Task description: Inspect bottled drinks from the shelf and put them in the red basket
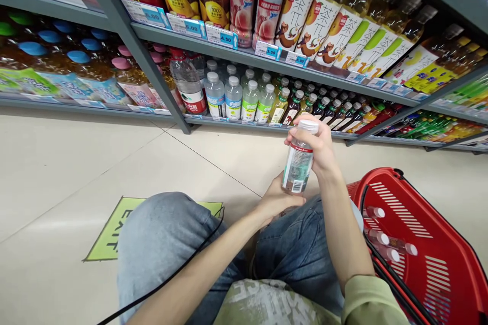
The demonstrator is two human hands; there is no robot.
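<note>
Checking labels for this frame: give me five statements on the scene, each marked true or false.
1. The right hand grips a bottle near its top. True.
2. The bottle is uncapped. False: a white cap is on it.
3. The left hand is at the bottle's base. True.
4. White-capped bottles lie in the red basket. True.
5. The basket is left of both hands. False: it is right of them.

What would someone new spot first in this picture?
Probably the red basket at the lower right, with white-capped bottles inside. Next, the clear bottle near the middle, right hand around its upper part, left hand at its base. A yellow-green EXIT sign stands out on the floor at left.
</note>
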